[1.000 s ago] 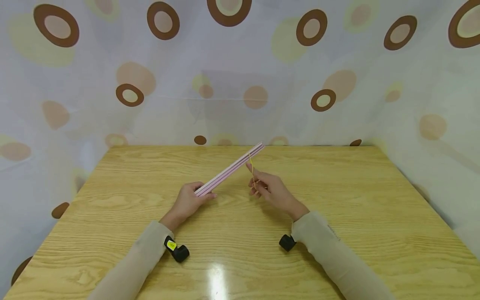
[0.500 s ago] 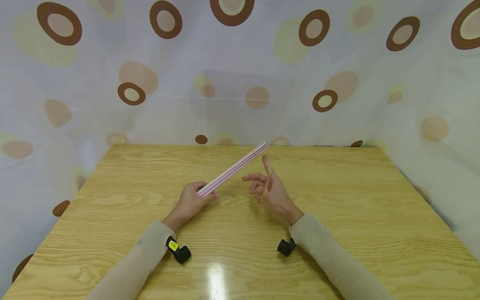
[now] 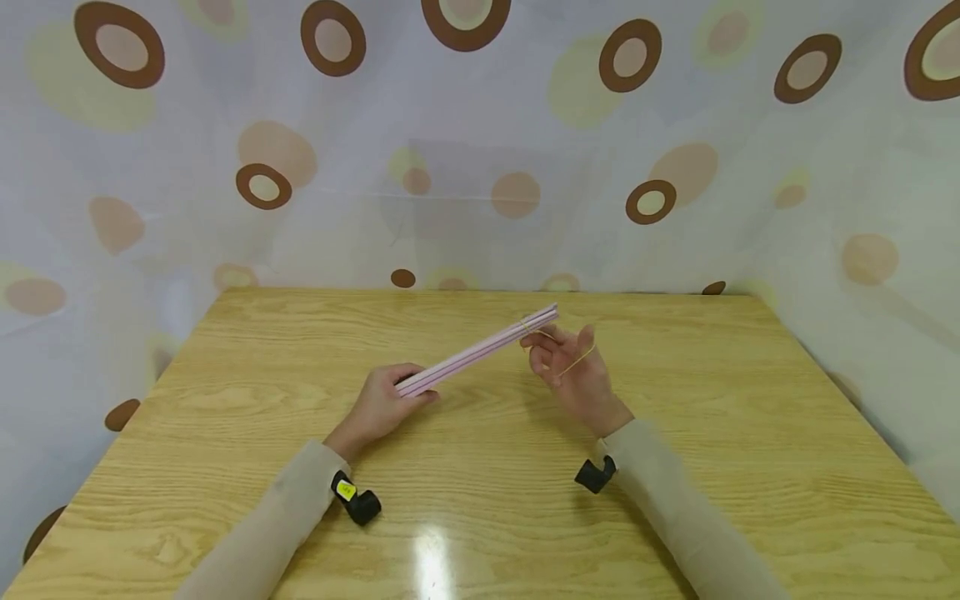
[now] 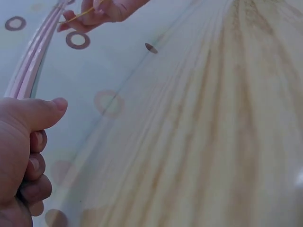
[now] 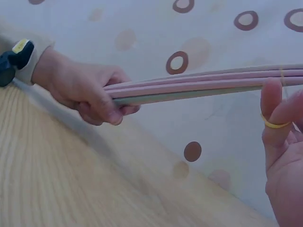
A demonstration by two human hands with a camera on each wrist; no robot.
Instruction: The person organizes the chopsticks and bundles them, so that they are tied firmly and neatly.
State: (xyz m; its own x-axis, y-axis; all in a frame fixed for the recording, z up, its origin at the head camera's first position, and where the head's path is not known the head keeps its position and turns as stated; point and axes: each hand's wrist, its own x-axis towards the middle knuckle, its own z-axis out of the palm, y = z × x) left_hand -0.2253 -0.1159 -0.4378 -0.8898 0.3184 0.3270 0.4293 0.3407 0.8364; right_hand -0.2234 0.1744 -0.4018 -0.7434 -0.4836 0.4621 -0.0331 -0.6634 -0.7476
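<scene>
My left hand [image 3: 377, 406] grips the near end of a bundle of long thin pink-and-white sticks [image 3: 467, 357], which slants up to the right above the table. A greenish stick [image 5: 189, 96] shows along its underside in the right wrist view. At the bundle's far end, my right hand [image 3: 581, 390] has a thin yellow rubber band [image 3: 577, 362] hooked over its thumb and bent fingers, stretched between them. Part of the band passes round the sticks near their tips. In the right wrist view, a fingertip [image 5: 271, 90] touches the bundle, and the band [image 5: 276, 125] crosses the fingers.
A wood-grain table [image 3: 480, 500] lies under both hands. Behind it hangs a pale curtain [image 3: 465, 233] with brown and beige circles. A small black camera sits at each wrist, the left one [image 3: 362, 507] and the right one [image 3: 596, 475].
The right hand opened wide with the band stretched on it, then moved right and bent its fingers against the sticks. The bundle's far end has swung right and lower. The left hand stays nearly still.
</scene>
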